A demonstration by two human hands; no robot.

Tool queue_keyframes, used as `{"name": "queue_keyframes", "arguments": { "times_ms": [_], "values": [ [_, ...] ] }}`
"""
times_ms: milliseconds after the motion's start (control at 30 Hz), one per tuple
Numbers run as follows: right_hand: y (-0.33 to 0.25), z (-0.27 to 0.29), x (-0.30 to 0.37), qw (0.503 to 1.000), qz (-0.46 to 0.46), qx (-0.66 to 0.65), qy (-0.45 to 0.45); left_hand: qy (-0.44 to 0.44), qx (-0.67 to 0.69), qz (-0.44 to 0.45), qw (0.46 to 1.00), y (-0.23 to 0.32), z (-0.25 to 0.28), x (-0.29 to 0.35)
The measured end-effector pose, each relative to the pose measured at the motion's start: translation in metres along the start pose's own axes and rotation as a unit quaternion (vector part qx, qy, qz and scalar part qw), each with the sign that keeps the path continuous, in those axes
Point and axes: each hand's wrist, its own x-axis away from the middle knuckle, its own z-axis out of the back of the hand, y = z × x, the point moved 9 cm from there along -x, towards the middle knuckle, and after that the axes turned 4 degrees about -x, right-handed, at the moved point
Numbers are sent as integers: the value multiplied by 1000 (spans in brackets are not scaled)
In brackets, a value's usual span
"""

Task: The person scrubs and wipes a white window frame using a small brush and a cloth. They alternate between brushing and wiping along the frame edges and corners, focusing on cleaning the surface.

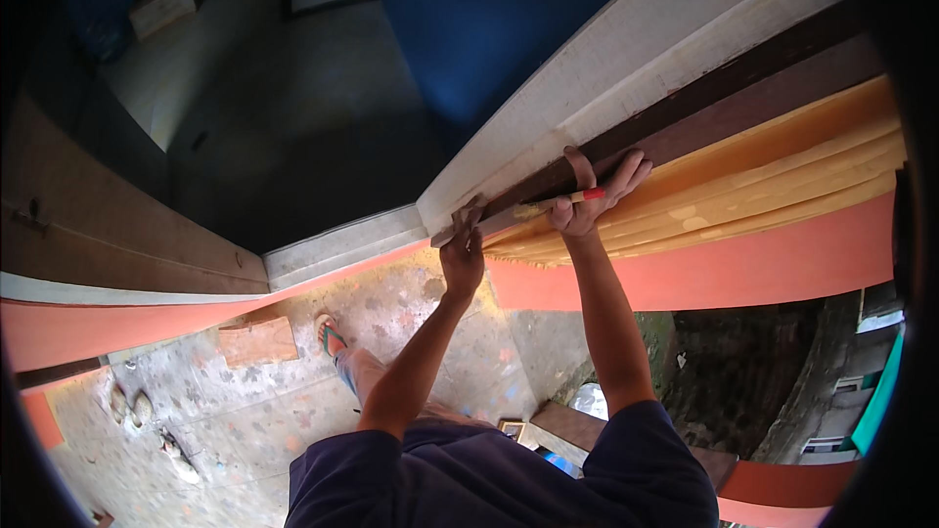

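Right hand (pixel 587 198) around paintbrush (pixel 559 201), left hand (pixel 462 256) against door frame (pixel 626 88)

Both arms raised, L hand (pixel 462 256) pressing flat, R hand (pixel 590 198) gripping

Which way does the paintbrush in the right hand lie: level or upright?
Roughly level: the paintbrush lies sideways in the right hand, bristles toward the left hand.
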Motion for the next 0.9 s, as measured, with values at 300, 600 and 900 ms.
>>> {"name": "queue_keyframes", "arguments": {
  "times_ms": [300, 600, 900],
  "values": [
    [-1, 1, -3, 1000, 8, 1, -2, 78, -1, -105, 991, -35, -2, 0],
    [1, 0, -2, 1000, 8, 15, -4, 22, 30, -49, 998, 40, -2, -4],
    [-2, -1, -6, 1000, 13, 11, -5, 3, -36, 13, 999, -69, -12, 3]
  ]
}}
